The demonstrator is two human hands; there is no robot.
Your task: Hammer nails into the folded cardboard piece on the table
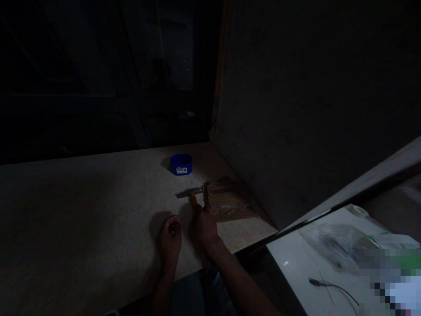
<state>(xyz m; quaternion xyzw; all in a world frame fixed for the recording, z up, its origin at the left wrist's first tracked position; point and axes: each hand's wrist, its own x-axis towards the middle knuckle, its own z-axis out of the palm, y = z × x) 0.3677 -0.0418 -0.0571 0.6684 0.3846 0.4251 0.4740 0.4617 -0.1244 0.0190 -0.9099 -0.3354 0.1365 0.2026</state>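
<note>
Hammer-like tool: over the table, left of the brown block
Right hand: fingers wrapped around its handle
Left hand: fingers curled; cannot tell whether they grip anything
Open room: wide leftward; blue tub beyond, wall close right
Surface: pale, speckled
Room: dark; white surface at lower right

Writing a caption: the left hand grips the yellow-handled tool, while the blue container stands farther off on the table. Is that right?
Not quite: the right hand, not the left hand, grips the yellow-handled tool, as the head view shows. The blue container stands farther off on the table.
</note>
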